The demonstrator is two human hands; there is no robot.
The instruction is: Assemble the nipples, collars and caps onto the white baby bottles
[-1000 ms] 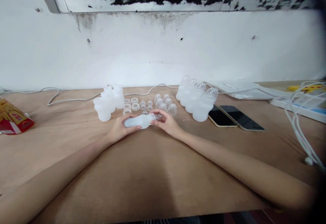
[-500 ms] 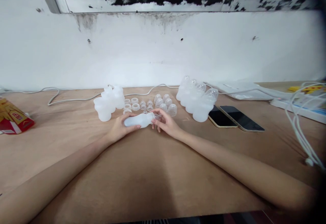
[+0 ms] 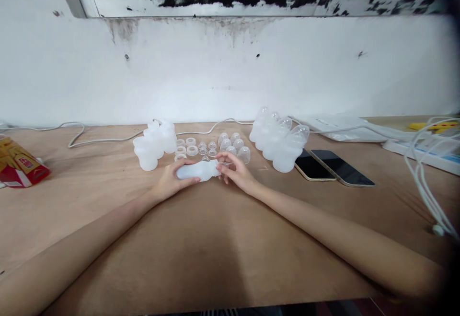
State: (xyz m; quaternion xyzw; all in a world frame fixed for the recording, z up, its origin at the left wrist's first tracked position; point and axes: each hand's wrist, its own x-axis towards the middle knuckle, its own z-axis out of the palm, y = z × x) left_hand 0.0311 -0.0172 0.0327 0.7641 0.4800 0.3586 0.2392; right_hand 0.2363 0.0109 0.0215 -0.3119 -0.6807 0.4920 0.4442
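Note:
My left hand [image 3: 171,180] is wrapped round the body of a white plastic bottle [image 3: 197,169] held on its side just above the wooden table [image 3: 201,249]. My right hand [image 3: 235,172] pinches the bottle's neck end, fingers closed on a small clear part there. Behind the hands lie white rings [image 3: 187,146], small clear nipples [image 3: 207,148] and clear dome caps [image 3: 233,146]. A cluster of bare white bottles [image 3: 153,146] stands to the left. Several capped bottles [image 3: 278,138] stand to the right.
Two dark phones [image 3: 334,166] lie flat right of the capped bottles. White cables [image 3: 424,172] and a power strip [image 3: 420,150] crowd the right edge. A red and yellow packet [image 3: 17,165] lies at the far left. A white wall stands behind the table.
The right hand's fingers have shifted slightly at the bottle's neck; the bottle and left hand stay almost in the same place.

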